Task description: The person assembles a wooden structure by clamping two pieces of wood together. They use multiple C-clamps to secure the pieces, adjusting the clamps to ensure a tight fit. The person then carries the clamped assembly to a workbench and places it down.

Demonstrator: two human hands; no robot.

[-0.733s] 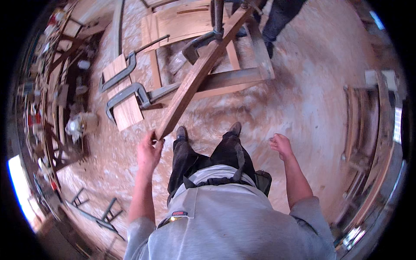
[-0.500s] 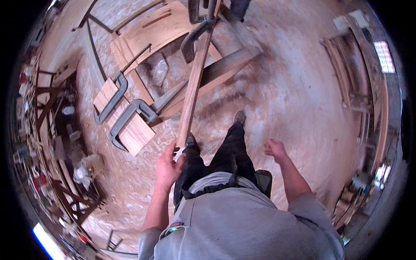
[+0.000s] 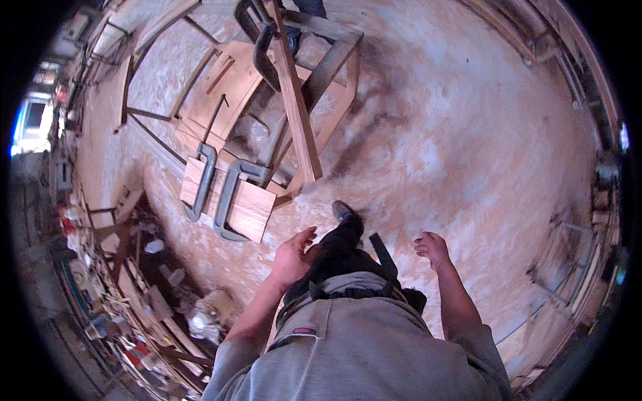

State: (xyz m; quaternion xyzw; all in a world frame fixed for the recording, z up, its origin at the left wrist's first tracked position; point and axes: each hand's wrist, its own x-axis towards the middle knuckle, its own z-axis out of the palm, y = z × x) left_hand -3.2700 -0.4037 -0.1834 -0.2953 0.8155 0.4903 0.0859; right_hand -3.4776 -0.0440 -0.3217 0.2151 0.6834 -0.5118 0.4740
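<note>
My left hand (image 3: 293, 257) is beside my thigh with its fingers apart and nothing in it. Out to the right, my right hand (image 3: 433, 249) hangs empty, its fingers loosely bent and slightly apart. Ahead of the left hand, a long wooden beam (image 3: 299, 123) slants across a work frame (image 3: 338, 57); its near end is apart from my fingers. A dark G-clamp (image 3: 265, 59) grips around the beam's far part. Left of the beam, two grey G-clamps, one nearer (image 3: 229, 200) and one farther (image 3: 205, 180), sit over a short pale board (image 3: 257, 212).
A wide wooden panel (image 3: 231, 80) lies by the frame, and another person's dark-clad legs (image 3: 311, 8) stand beyond. Stacked timber and clutter (image 3: 157, 314) line the left. Long boards (image 3: 588, 73) stand at the far right. Pale dust marks the floor (image 3: 461, 147).
My left hand, earlier at the beam's near end, is now away from it. The view has turned, and the frame and clamps sit differently in it. My legs have shifted as in a step.
</note>
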